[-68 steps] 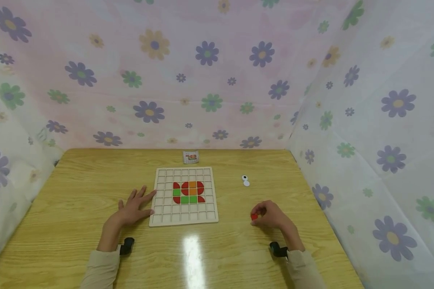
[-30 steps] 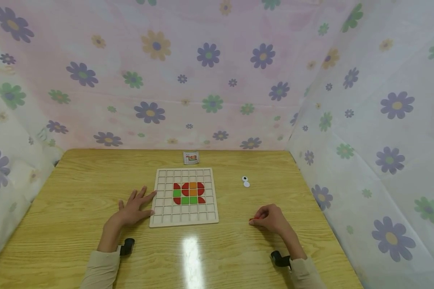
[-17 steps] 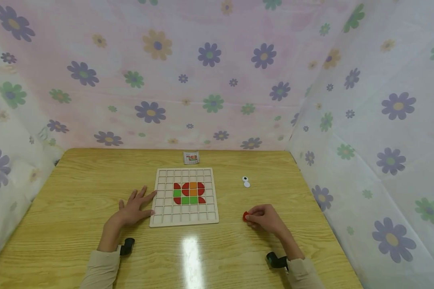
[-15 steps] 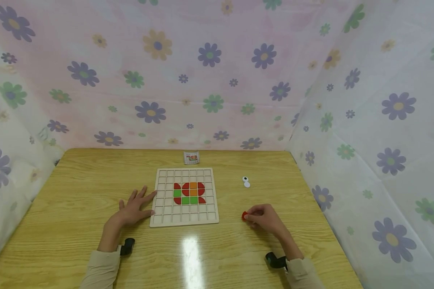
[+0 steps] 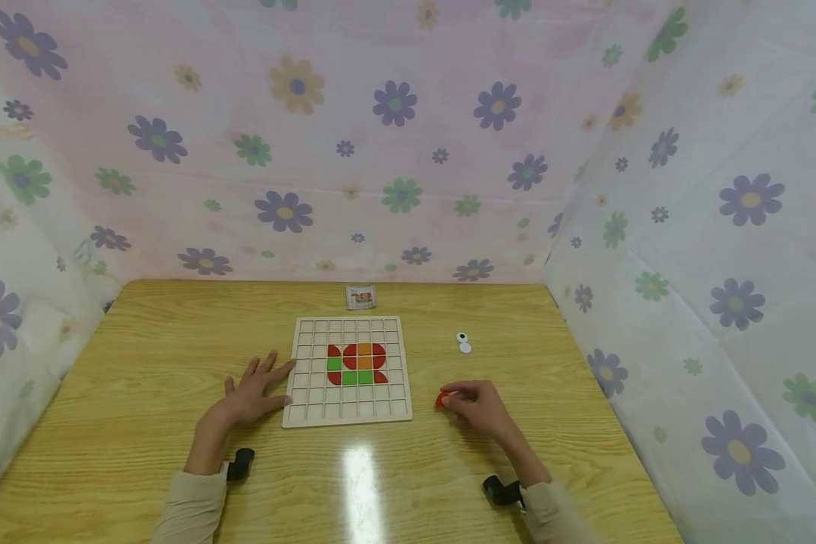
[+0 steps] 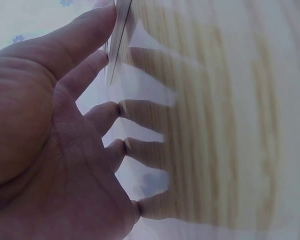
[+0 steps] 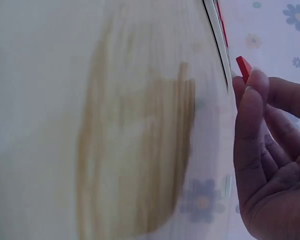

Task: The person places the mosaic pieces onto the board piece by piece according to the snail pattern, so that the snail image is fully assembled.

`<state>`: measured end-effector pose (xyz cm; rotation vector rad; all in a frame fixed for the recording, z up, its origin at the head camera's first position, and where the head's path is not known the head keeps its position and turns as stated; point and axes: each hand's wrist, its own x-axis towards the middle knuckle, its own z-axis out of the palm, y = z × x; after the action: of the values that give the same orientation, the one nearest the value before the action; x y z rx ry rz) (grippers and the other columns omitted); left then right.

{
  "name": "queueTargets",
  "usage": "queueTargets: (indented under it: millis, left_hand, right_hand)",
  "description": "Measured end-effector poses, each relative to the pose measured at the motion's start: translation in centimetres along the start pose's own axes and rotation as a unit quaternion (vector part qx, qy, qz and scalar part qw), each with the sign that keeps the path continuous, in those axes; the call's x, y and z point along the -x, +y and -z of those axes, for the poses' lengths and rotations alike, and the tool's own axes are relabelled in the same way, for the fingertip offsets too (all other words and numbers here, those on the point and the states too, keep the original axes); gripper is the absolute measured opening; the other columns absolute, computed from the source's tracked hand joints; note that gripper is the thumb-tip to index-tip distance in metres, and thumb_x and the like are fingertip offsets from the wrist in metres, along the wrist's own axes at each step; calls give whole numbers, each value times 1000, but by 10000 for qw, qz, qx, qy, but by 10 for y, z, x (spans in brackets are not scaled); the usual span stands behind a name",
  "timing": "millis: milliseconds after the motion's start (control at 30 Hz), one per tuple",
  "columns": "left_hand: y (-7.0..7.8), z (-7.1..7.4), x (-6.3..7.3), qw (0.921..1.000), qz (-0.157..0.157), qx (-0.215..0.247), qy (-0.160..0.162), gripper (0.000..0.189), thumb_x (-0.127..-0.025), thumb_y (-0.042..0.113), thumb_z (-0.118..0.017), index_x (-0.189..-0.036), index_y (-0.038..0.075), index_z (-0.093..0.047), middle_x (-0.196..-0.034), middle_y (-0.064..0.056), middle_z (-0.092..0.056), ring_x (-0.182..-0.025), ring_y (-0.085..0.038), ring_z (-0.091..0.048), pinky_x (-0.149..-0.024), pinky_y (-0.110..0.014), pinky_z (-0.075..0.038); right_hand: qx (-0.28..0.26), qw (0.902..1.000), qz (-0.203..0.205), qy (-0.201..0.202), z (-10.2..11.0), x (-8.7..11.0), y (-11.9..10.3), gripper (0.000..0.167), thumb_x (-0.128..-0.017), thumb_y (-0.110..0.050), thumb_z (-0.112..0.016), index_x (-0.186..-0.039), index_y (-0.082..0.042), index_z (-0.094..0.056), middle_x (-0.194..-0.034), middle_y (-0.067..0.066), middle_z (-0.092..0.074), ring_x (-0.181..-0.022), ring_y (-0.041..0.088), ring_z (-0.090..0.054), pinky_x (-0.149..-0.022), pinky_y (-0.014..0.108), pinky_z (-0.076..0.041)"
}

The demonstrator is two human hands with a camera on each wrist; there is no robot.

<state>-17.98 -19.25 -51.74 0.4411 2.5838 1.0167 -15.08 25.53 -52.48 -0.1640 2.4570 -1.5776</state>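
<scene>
My right hand [image 5: 477,408] pinches a small red tile [image 5: 441,400] between thumb and fingertips, a little to the right of the wooden grid board [image 5: 347,412]. The right wrist view shows the red tile [image 7: 243,68] poking out past the fingertips. With fingers spread, my left hand [image 5: 248,397] rests on the table, its thumb and a fingertip touching the board's left edge. Several red, green and orange tiles [image 5: 357,363] fill cells near the middle of the board. In the left wrist view the left hand [image 6: 65,135] has its fingertips on the glossy tabletop.
A small picture card [image 5: 361,298] lies behind the board on the wooden table [image 5: 197,325]. Two small white discs, one with a black dot [image 5: 462,337], lie right of the board. Flowered cloth [image 5: 408,151] hangs behind and at the sides.
My right hand has turned the red tile in its fingers and carried it left toward the board. The left hand and the board have stayed in place.
</scene>
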Motion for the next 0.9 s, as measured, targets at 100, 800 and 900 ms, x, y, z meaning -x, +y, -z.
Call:
queueTargets:
  millis: [100, 800, 900]
  left_hand:
    - [0, -1, 0, 10000, 4, 14, -7, 72, -98, 29, -69, -158, 6, -36, -165, -32, -8, -148, -60, 4, -101, -86, 9]
    - [-1, 0, 0, 10000, -22, 33, 36, 71, -98, 32, -68, -158, 8, -37, -166, -30, -8, -150, -57, 4, -102, -85, 11]
    - [-1, 0, 0, 10000, 12, 15, 8, 71, -98, 31, -68, -158, 8, -37, -166, -30, -8, -150, -57, 4, -102, -85, 10]
  right_hand:
    - [-57, 10000, -30, 25, -6, -3, -2, 28, -95, -12, -73, -114, 8, -71, -86, 20, -76, -63, 16, -68, -58, 28, -58]
    - [315, 9967, 517, 533, -47, -36, -24, 13, -89, -13, -80, -98, -4, -81, -93, 9, -77, -73, 11, -61, -63, 22, -51]
    - [320, 9971, 609, 313, -56, -46, -33, 12, -90, -13, -79, -97, -3, -81, -92, 11, -78, -71, 12, -60, -62, 21, -49]
